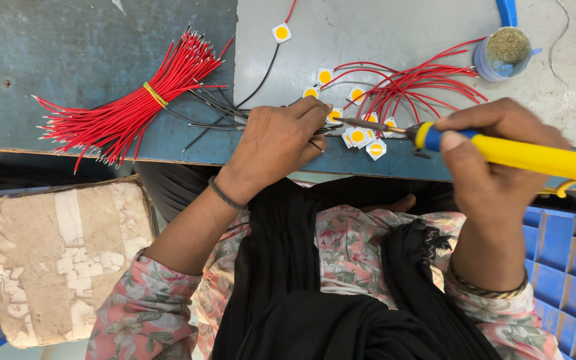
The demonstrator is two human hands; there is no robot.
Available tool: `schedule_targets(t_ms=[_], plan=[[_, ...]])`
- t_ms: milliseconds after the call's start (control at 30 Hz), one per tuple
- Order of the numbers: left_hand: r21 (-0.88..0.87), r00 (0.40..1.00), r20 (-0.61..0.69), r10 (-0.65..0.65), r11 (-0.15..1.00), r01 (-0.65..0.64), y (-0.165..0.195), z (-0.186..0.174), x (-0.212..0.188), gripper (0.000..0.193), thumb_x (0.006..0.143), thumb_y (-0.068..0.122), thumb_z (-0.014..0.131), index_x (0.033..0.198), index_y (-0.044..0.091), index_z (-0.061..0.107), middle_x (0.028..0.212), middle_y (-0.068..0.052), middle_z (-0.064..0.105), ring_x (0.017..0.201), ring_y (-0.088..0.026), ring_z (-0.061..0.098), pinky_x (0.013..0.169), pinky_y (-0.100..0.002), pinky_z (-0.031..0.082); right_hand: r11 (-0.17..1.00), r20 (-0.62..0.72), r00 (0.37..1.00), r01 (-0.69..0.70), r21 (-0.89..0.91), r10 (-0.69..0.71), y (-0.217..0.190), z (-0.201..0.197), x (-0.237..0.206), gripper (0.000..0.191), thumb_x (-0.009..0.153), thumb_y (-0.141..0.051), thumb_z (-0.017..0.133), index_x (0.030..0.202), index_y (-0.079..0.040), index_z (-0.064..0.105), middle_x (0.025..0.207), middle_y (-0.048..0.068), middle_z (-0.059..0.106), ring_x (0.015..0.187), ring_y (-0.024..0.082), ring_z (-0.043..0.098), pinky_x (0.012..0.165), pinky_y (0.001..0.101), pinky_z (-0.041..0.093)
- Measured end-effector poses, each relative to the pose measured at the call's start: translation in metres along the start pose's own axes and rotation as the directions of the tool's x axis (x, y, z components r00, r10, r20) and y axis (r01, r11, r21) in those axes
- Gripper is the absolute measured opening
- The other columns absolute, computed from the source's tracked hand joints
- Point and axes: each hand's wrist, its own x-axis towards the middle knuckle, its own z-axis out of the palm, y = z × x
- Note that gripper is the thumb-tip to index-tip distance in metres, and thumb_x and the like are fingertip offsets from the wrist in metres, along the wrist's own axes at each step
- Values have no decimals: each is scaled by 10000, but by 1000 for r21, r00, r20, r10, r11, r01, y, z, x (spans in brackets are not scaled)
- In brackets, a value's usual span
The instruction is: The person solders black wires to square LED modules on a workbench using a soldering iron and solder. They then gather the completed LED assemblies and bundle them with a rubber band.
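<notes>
The right hand has its grip closed around the yellow handle of a soldering iron, whose metal tip points left toward a small white square chip with a yellow centre at the near edge of the worktop. The left hand rests just beside it, fingers pressed together pinching a thin black wire at that chip. More such chips lie clustered between the two hands, with loose red wires running from them. A bundle of red wires, tied with a yellow band, lies well to the left. A small tin of brass wool stands further back at right
</notes>
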Motion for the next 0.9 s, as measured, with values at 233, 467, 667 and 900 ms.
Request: schedule_targets(t_ms=[233,467,667,900], plan=[[24,1000,-22,-1,1000,2,0,2,-1,303,820,137,758,1094,56,657,1033,-52,701,679,-313,671,570,-423,509,988,-240,965,-71,140,103,46,-40,-25,212,1052,-156,720,1066,47,659,892,95,665,622,104,569,599,197,436],[13,1000,-31,3,1000,-3,-2,4,-1,233,821,121,730,1027,56,643,971,-51,678,681,-314,661,564,-429,502,928,-425,859,-140,344,287,152,-129,-69,323,1103,-241,675,1191,69,664,942,102,629,655,120,462,610,223,318],[-28,999,-47,8,1000,-9,0,1,-1,259,807,101,709,1054,44,658,963,-53,675,740,-309,677,595,-425,514,975,-398,908,-44,218,130,211,-177,-97,627,1099,-565,604,934,39,569,789,106,501,670,150,403,643,255,274],[-45,997,-74,21,999,-25,-1,1,-2,272,821,101,716,1083,47,667,961,-58,693,742,-303,683,606,-426,516,981,-391,913,-43,189,115,201,-183,-101,507,1121,-417,514,972,59,601,909,159,600,788,196,504,780,294,399]])
